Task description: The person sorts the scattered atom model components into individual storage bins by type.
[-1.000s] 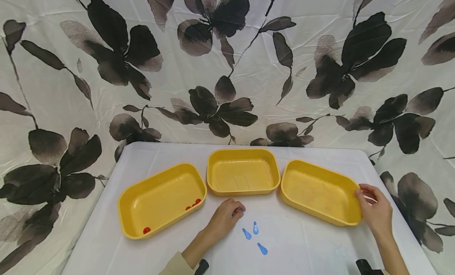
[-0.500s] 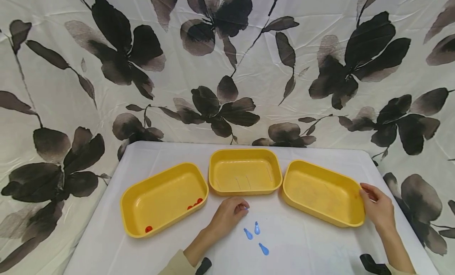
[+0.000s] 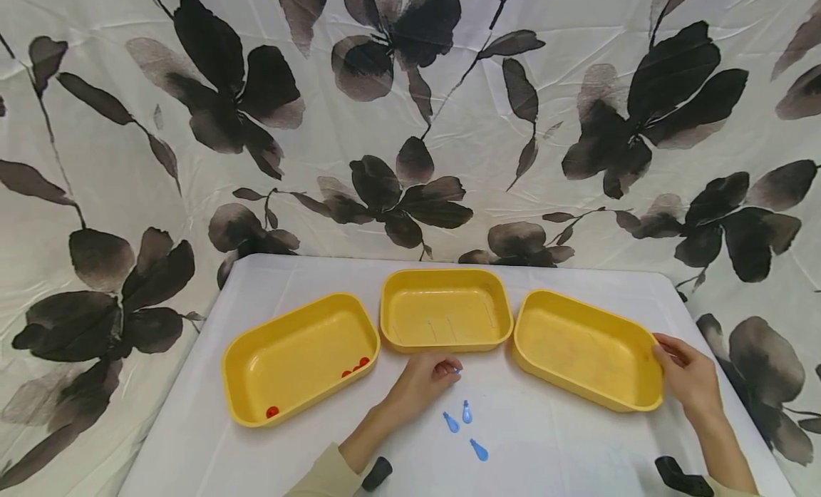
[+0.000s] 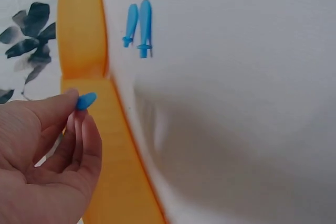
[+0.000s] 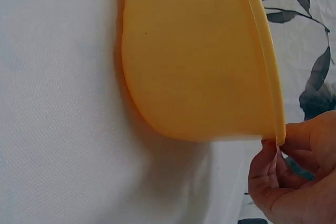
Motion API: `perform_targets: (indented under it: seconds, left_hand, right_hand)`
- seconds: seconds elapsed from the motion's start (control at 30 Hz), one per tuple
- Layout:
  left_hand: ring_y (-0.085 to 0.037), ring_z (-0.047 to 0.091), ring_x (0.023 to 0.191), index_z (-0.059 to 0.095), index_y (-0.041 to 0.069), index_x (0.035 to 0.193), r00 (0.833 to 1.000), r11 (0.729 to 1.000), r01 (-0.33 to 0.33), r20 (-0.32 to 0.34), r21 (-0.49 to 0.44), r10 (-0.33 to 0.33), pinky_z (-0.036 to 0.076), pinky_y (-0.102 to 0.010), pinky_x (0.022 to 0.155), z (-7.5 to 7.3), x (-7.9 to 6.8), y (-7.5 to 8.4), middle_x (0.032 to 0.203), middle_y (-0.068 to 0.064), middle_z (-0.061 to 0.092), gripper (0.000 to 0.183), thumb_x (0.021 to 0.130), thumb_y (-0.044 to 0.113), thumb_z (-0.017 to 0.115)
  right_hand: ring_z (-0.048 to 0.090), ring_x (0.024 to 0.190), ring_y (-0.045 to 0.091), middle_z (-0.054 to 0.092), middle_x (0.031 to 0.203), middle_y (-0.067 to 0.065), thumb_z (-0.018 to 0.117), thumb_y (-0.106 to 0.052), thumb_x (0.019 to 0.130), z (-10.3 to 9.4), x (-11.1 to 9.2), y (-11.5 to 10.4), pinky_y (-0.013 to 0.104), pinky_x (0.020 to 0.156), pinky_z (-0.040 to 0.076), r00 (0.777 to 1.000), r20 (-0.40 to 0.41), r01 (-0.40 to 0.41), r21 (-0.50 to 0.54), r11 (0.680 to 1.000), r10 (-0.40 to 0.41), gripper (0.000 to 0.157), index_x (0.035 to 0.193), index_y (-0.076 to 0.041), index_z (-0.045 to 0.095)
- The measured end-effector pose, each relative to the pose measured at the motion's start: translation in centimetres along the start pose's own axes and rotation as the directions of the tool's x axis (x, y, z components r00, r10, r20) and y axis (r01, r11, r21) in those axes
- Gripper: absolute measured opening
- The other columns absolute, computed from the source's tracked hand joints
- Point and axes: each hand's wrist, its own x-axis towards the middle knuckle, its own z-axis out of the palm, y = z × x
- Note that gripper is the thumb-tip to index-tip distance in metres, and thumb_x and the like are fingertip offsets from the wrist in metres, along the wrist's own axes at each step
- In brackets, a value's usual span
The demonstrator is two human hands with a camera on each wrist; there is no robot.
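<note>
The surface (image 3: 564, 440) is covered in white, and in the right wrist view a fine woven texture is seen on it. Behind it, a pale, slightly wrinkled cloth (image 3: 507, 162) is hung, on which large dark flowers and leaves are printed.

On the surface three shallow yellow trays with rounded corners are placed in an arc: the left tray (image 3: 288, 369), the middle tray (image 3: 449, 297) and the right tray (image 3: 586, 347). In the left tray small red pieces (image 3: 272, 412) are seen, one apart from the others. Some thin lines (image 3: 432, 331) are noticed in the middle tray; what they are cannot be told. Three smooth blue pieces (image 3: 478, 449), each with a wide body and a narrow neck, are laid on the surface between the two hands.

By the left hand (image 3: 426, 379), just in front of the middle tray, another blue piece (image 4: 86, 100) is pinched between thumb and forefinger, and the other fingers are bent. By the right hand (image 3: 693, 376), the rim of the right tray is gripped at its outer end.
</note>
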Motion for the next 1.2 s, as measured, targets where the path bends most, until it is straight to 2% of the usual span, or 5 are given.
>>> perform_targets:
  seconds: [0.13, 0.23, 0.6, 0.77, 1.2]
  left_hand:
    - [-0.007, 0.056, 0.081, 0.074, 0.007, 0.105, 1.000, 1.000, -0.019, -0.002, -0.018, 0.019, 0.051, -0.021, 0.075, 0.1, 0.3, 0.4, 0.091, 0.006, 0.065, 0.010, 0.095, 0.008, 0.074]
    - [-0.007, 0.056, 0.082, 0.074, 0.006, 0.106, 1.000, 0.999, -0.029, -0.007, -0.027, 0.029, 0.052, -0.021, 0.075, 0.2, 0.5, 0.7, 0.091, 0.006, 0.066, 0.011, 0.095, 0.009, 0.074]
    - [-0.007, 0.057, 0.080, 0.074, 0.002, 0.106, 0.997, 0.995, -0.073, -0.032, -0.064, 0.071, 0.053, -0.020, 0.075, 0.2, 1.8, 1.7, 0.090, 0.003, 0.067, 0.013, 0.095, 0.009, 0.075]
    - [-0.006, 0.058, 0.079, 0.075, 0.003, 0.105, 0.996, 0.991, -0.084, -0.038, -0.100, 0.081, 0.054, -0.020, 0.075, 0.2, 2.7, 2.2, 0.090, 0.002, 0.069, 0.012, 0.095, 0.008, 0.075]
    - [-0.006, 0.062, 0.082, 0.076, 0.004, 0.104, 0.995, 0.990, -0.089, -0.058, -0.110, 0.083, 0.054, -0.019, 0.078, 1.1, 5.4, 3.7, 0.092, -0.001, 0.072, 0.012, 0.094, 0.010, 0.076]
  right_hand:
    - [0.048, 0.092, -0.002, 0.047, 0.145, 0.027, 0.050, -0.026, 0.109, -0.2, 0.0, 0.4, 0.001, 0.072, 0.046, 1.000, 0.001, -0.011, 0.059, 0.998, 0.011, 0.050, 0.148, 0.007, 0.047]
    - [0.047, 0.087, -0.008, 0.046, 0.146, 0.027, 0.051, -0.026, 0.109, -0.2, 0.0, 0.5, 0.002, 0.073, 0.046, 1.000, 0.012, -0.024, 0.083, 0.996, 0.023, 0.051, 0.148, 0.007, 0.046]
    - [0.053, 0.098, 0.006, 0.044, 0.150, 0.024, 0.052, -0.029, 0.108, -0.3, 0.2, 0.2, 0.003, 0.075, 0.047, 0.995, 0.024, -0.097, 0.101, 0.990, 0.095, 0.054, 0.151, 0.003, 0.045]
    - [0.051, 0.094, 0.001, 0.044, 0.150, 0.024, 0.052, -0.028, 0.108, -0.3, 0.1, 0.1, 0.003, 0.075, 0.048, 0.995, 0.027, -0.102, 0.105, 0.989, 0.099, 0.053, 0.151, 0.003, 0.045]
    - [0.051, 0.091, -0.001, 0.046, 0.149, 0.024, 0.055, -0.029, 0.107, -0.1, 0.1, 0.3, 0.004, 0.073, 0.049, 0.993, 0.011, -0.115, 0.119, 0.986, 0.114, 0.054, 0.150, 0.003, 0.046]
